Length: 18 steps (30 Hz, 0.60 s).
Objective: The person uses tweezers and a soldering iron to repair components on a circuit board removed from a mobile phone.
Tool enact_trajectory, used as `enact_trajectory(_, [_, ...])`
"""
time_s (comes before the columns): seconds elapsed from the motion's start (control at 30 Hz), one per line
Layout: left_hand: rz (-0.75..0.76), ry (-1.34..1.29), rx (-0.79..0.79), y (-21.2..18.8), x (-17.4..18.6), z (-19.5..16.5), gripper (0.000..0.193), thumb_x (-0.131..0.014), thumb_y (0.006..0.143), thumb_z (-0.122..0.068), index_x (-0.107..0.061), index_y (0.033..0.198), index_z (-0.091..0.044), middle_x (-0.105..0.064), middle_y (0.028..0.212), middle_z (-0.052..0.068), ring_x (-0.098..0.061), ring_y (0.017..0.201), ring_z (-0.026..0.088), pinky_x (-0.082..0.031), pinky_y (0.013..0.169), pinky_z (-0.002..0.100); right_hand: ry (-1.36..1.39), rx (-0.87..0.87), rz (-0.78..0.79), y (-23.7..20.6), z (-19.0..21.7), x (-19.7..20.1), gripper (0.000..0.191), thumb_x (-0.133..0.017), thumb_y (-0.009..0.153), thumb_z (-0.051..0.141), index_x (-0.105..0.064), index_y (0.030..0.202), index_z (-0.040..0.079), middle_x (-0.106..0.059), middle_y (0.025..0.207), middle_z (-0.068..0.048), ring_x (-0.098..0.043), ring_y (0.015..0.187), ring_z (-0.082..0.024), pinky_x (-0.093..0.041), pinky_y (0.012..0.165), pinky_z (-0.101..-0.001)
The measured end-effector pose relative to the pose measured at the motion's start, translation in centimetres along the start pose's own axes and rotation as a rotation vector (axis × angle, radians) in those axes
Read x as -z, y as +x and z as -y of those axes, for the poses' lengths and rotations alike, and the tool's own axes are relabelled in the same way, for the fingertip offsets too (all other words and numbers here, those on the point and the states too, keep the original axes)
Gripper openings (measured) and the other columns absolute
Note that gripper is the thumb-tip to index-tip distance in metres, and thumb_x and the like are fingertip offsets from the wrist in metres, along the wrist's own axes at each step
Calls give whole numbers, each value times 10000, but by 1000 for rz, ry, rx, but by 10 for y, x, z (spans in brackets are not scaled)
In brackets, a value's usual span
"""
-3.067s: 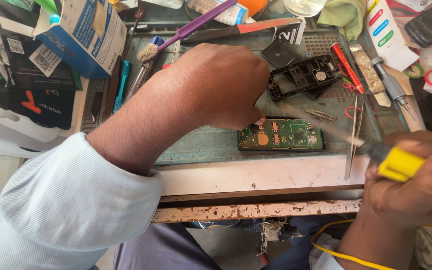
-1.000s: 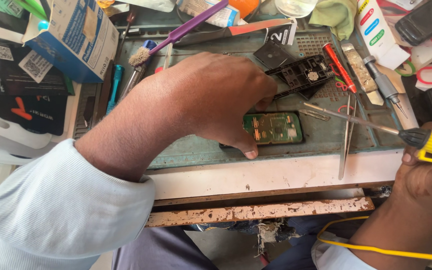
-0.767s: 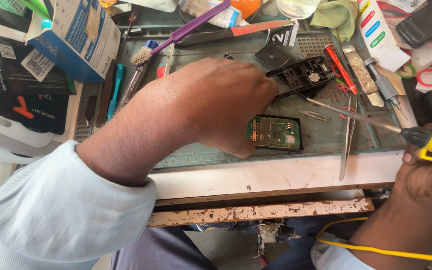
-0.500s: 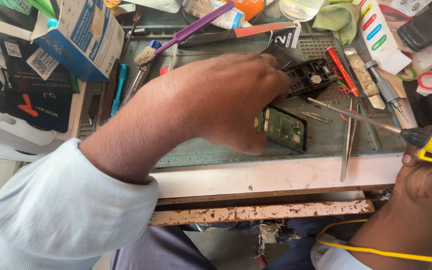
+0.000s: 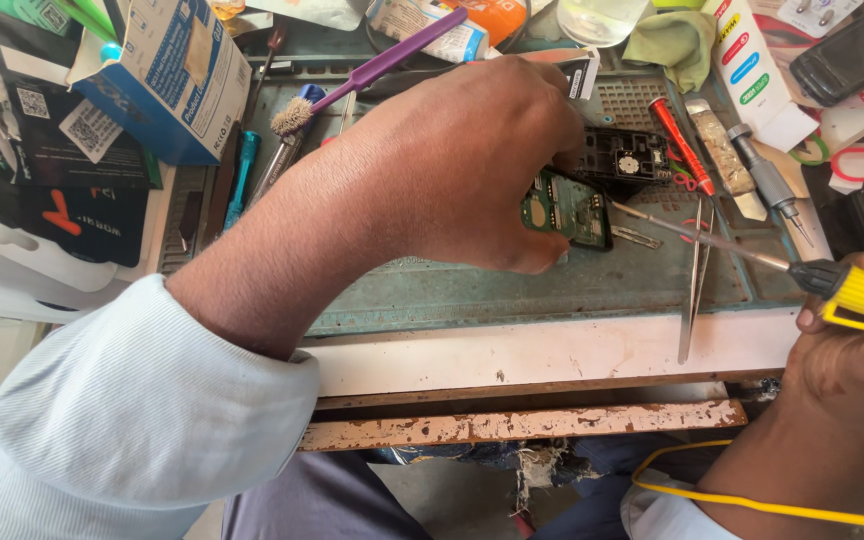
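My left hand reaches across the green work mat and grips a small green circuit board, tilted up off the mat on its edge. Just beyond the board lies a black phone housing. At the right edge, my right hand is closed around a yellow-handled screwdriver. Its thin metal shaft points left, and the tip ends close to the board's right side.
Metal tweezers, a red screwdriver and a grey screwdriver lie on the mat's right part. A purple toothbrush, a blue box, a green cloth and a black phone crowd the back.
The circuit board lay flat on the mat; my left hand has picked it up, tilted it and drawn it toward the black housing. My right hand with the screwdriver stayed put.
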<state>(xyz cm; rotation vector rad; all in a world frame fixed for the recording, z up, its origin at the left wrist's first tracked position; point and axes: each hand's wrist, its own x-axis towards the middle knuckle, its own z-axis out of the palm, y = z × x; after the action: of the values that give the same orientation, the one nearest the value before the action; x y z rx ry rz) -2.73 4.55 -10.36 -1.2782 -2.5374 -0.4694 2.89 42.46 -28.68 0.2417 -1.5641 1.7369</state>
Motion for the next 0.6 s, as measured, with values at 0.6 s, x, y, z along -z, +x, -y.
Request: enact_trajectory(0.6, [362, 24, 137, -4, 5, 4, 593, -949, 540, -256, -764, 1102, -223, -695, 1150, -30, -621, 1172, 238, -475, 972, 421, 13, 62, 117, -2, -3, 6, 374, -435, 1261, 217, -508, 999, -40, -453, 842, -132, -414, 588, -185, -328, 576, -273])
